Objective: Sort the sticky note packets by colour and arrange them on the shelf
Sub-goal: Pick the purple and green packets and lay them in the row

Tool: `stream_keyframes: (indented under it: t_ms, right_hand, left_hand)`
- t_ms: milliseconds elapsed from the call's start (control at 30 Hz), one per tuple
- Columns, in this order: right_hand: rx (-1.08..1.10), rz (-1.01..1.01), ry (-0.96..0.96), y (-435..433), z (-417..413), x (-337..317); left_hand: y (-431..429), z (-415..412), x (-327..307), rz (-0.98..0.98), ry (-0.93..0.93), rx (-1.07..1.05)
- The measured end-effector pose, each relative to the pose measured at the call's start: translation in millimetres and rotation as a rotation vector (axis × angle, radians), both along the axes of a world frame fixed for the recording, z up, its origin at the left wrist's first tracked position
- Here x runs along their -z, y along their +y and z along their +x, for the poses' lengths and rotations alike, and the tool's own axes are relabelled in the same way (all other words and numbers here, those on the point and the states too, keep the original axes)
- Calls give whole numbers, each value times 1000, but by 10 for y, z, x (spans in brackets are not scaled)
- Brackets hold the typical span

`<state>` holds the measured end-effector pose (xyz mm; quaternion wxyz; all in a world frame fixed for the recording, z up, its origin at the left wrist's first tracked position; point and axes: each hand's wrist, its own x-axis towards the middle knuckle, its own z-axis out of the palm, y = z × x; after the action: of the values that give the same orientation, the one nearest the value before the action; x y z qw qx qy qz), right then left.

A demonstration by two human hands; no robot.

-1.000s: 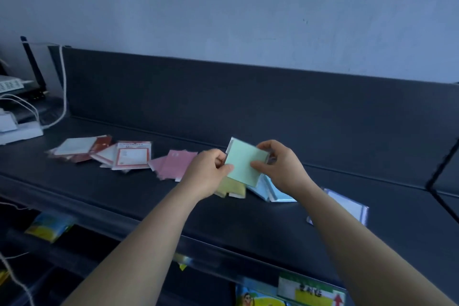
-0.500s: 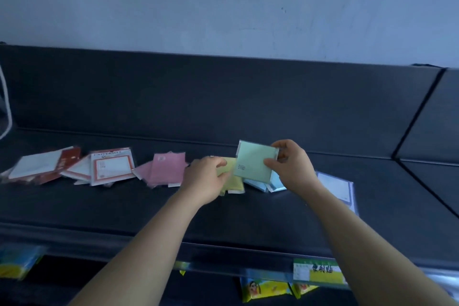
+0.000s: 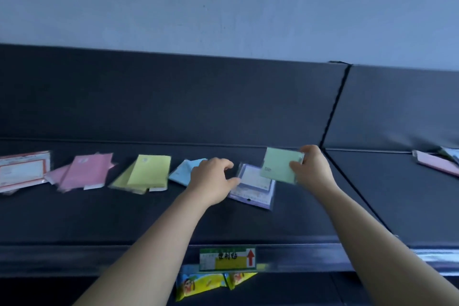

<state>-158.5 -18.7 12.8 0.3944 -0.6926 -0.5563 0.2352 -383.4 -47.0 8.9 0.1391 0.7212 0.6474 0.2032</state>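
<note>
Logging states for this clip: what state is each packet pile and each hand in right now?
Green packet: pinched in right hand, held over purple packet.
Purple packet: flat on shelf.
Blue packets: flat, partly hidden by left hand.
Yellow packets: overlapping, flat.
Pink packets: overlapping, flat.
Left hand: loosely curled, holds nothing.

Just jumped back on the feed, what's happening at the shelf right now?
A person is sorting sticky note packets on the dark shelf. The right hand pinches a green packet just over the purple packet. The left hand, fingers loosely curved and holding nothing, reaches in between the blue packets and the purple one. Yellow packets, pink packets and red-bordered packets lie in separate groups to the left.
</note>
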Motion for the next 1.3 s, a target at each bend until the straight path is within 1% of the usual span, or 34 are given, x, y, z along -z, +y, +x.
stream_keyframes:
  t_ms: [133,233,400,500,600,733,800,867,933,1100,1200,1300]
  right_hand:
    - [33,-56,-56,-36,388,80]
    - [23,-110,-109,-40,500,138]
    - [-105,-196,-185,25,437,251]
    - [-187,-214,-301,72,356,293]
    - [-213,-234,-342,50,294,298]
    - [-221,-198,-389,35,262,309]
    - [-211,-161,-373,14,277,290]
    - [-189,-77,-356,-6,311,262]
    - [-164,-20,-358,-45,352,197]
    - [-101,57,-431,-255,510,63]
    - [-27,76,-471,-414,719,39]
    - [50,80,-486,-537,1032,29]
  left_hand:
    - [51,379,47,-60,211,112]
    - [79,485,98,-107,338,114]
    - [113,424,133,-119,392,36]
    - [135,364,167,-134,390,-1]
    - [133,350,196,-134,367,-19]
    - [114,371,189,-93,338,-34]
    - [120,381,156,-40,264,-54]
    - [116,394,112,10,154,-70]
    - [112,433,47,54,81,-61]
    - [106,727,-87,171,-41,34]
    - [145,1025,-110,184,-105,127]
    - [135,1354,-107,158,-144,211]
